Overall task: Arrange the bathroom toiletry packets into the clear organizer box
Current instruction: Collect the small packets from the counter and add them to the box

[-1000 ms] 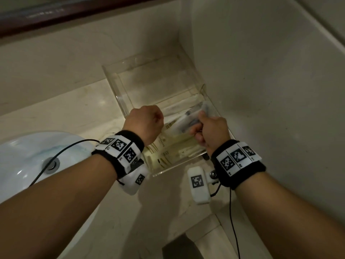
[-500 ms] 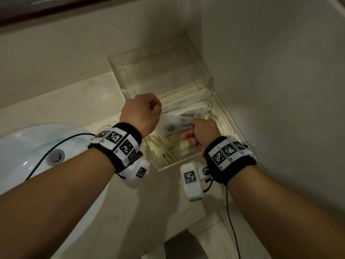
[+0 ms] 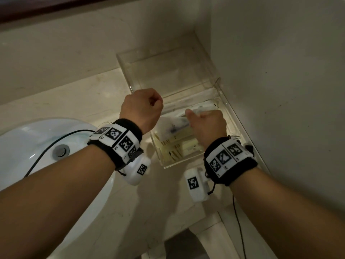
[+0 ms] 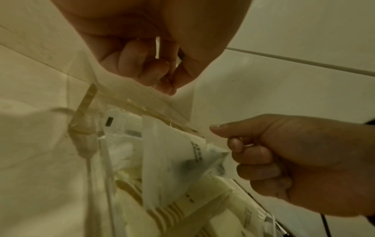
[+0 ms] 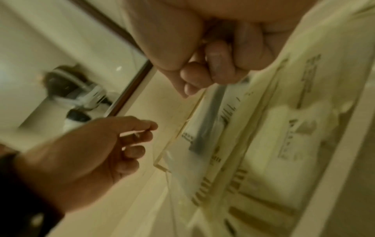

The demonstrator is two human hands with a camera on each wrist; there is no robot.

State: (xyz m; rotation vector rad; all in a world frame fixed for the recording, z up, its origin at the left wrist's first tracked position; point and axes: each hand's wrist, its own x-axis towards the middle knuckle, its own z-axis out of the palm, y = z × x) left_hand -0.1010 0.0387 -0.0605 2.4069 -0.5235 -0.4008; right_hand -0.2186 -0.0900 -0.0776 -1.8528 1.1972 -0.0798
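Observation:
The clear organizer box (image 3: 228,111) stands in the corner of the counter, with several cream toiletry packets (image 3: 179,146) lying in its near part. My right hand (image 3: 206,124) grips one corner of a translucent packet (image 3: 173,125) over the open top. The packet's lower end dips among the cream packets (image 4: 202,192). In the left wrist view the translucent packet (image 4: 176,160) hangs from the right hand (image 4: 284,160). My left hand (image 3: 141,109) is a fist just left of the packet, apart from it. Its curled fingers (image 4: 154,67) hold nothing that I can make out.
A white sink (image 3: 28,146) with a metal drain (image 3: 60,151) lies at the left. The tiled wall (image 3: 280,90) runs close along the box's right side. A dark-framed mirror (image 5: 61,72) hangs above the counter (image 3: 84,94).
My right hand has carried the translucent packet leftward and down into the box's near part. The left hand has stayed curled beside it and now sits clear of the packet.

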